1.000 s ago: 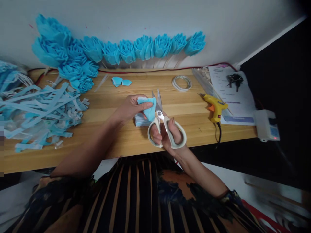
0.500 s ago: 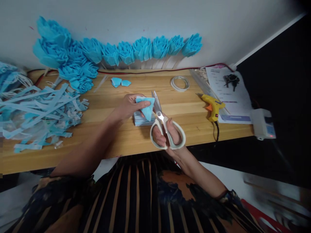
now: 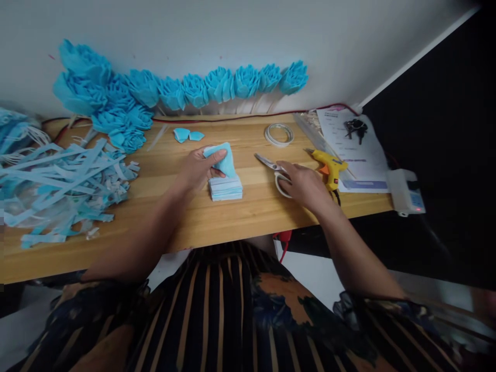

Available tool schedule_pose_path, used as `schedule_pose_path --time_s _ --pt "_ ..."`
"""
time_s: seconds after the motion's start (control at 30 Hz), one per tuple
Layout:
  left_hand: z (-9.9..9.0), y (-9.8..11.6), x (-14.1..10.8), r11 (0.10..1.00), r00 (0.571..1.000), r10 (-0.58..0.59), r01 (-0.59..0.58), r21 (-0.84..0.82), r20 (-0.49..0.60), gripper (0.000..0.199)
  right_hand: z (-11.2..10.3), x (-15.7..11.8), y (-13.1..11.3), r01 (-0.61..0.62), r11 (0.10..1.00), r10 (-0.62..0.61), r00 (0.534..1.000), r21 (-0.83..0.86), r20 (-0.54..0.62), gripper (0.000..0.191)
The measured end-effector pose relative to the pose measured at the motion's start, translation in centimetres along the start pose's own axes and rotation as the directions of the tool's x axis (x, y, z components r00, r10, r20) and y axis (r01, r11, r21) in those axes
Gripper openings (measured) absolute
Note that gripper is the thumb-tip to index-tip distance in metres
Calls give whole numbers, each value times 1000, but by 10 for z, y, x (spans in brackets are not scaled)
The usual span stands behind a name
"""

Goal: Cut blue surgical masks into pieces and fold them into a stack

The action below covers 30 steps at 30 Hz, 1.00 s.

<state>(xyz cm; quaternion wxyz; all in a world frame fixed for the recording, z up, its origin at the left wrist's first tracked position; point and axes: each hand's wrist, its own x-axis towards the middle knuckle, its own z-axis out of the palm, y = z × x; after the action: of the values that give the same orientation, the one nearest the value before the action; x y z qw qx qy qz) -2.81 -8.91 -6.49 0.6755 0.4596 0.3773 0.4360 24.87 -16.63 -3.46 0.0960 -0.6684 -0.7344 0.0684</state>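
Between thumb and fingers, my left hand (image 3: 199, 168) pinches a light blue piece of nonwoven fabric (image 3: 226, 159), just above a neat stack of blue and white squares (image 3: 227, 189). My right hand (image 3: 306, 183) is over the white handles of a pair of scissors (image 3: 267, 161), fingers curled round them. The scissors lie low at the wood surface, blades pointing up and left, close to the yellow glue gun (image 3: 330, 166). Two cut blue petals (image 3: 188, 135) lie farther back.
Blue fabric flowers (image 3: 194, 90) on sticks lean along the wall. A heap of cut strips (image 3: 73, 181) covers the left side of the wooden table (image 3: 174, 227). Rolls of tape (image 3: 279, 135), a printed sheet (image 3: 368, 150), keys (image 3: 355, 129) and a white box (image 3: 405, 191) are on the right.
My right hand has carried the scissors away from the fabric, right and down to the table by the glue gun. My left hand still pinches the fabric piece, shifted slightly left.
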Motion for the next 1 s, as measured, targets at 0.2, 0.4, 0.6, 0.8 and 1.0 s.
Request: schedule_pose_path --time_s 0.2,0.4,0.6,0.8,1.0 --pt "7 3 -2 996 1000 4 -6 -90 -27 29 -22 10 -7 9 991 -19 997 -132 -78 45" --pt "11 3 -4 989 999 -2 7 -149 34 29 -13 39 -65 192 825 -176 981 532 -81 51" --pt "9 5 -4 985 997 56 -48 -163 44 43 16 76 -93 147 749 -104 989 647 -104 34" --pt "5 6 -4 992 997 35 -43 -121 -72 29 30 94 -94 140 634 -86 990 760 -111 31" --pt "4 5 -3 993 986 9 -29 -117 -167 22 42 92 -93 128 553 -56 992 823 -116 40"
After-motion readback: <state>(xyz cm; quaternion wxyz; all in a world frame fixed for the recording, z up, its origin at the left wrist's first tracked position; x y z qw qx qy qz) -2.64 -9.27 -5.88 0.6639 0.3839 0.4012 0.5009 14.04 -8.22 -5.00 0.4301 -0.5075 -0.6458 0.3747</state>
